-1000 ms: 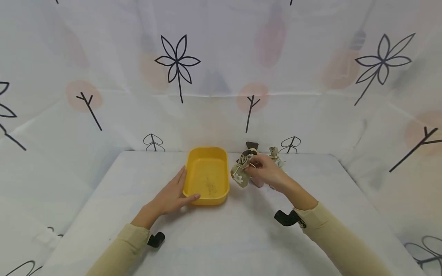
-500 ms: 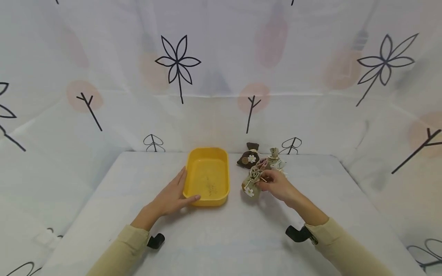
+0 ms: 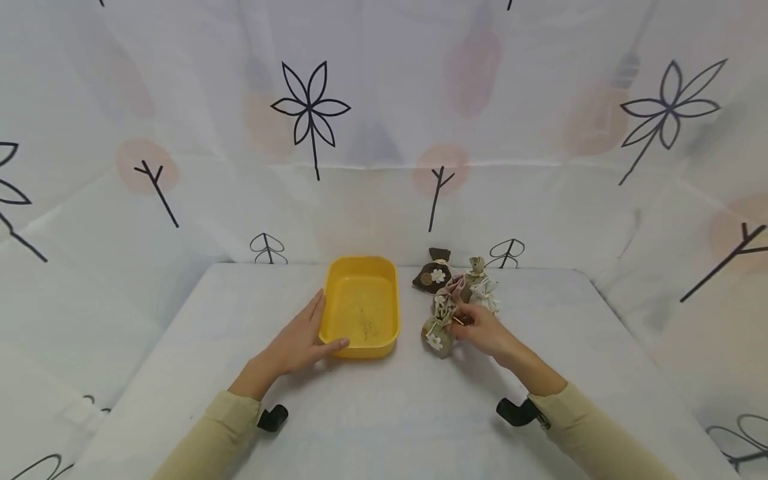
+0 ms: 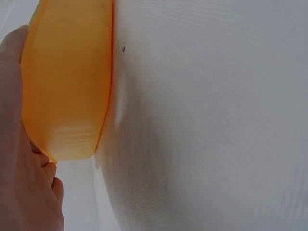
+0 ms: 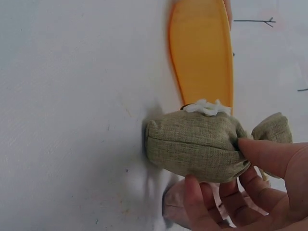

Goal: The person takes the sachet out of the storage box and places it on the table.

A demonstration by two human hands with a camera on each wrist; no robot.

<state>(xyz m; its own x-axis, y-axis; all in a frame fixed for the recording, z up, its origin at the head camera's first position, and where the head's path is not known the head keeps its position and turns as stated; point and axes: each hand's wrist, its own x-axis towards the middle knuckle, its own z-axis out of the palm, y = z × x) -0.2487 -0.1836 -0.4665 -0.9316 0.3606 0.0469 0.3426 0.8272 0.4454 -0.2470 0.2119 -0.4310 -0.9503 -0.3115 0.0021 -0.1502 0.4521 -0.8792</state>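
In the head view my right hand point(image 3: 489, 333) pinches a small green cloth drawstring pouch point(image 3: 439, 340) near its gathered neck. The right wrist view shows the thumb above and the fingers below the pouch point(image 5: 192, 144), which has a white flower and sits close over the table. My left hand point(image 3: 297, 347) rests against the yellow plastic tray point(image 3: 363, 351), fingers along its left side and thumb at the front rim. In the left wrist view, the tray's wall point(image 4: 67, 82) meets that palm. Just behind the green pouch lies a pink pouch point(image 3: 456, 285), partly hidden.
A dark brown pouch point(image 3: 427, 278) with a white flower lies at the back, right of the tray. Beside the pink one are a tan pouch point(image 3: 476, 267) and a whitish pouch point(image 3: 485, 293). A patterned cloth point(image 3: 372, 200) rises behind the white table point(image 3: 384, 427).
My right hand has carried the green pouch right and toward me, away from the tray's side, then lowered it in front of the other pouches. The left hand and tray have stayed put.
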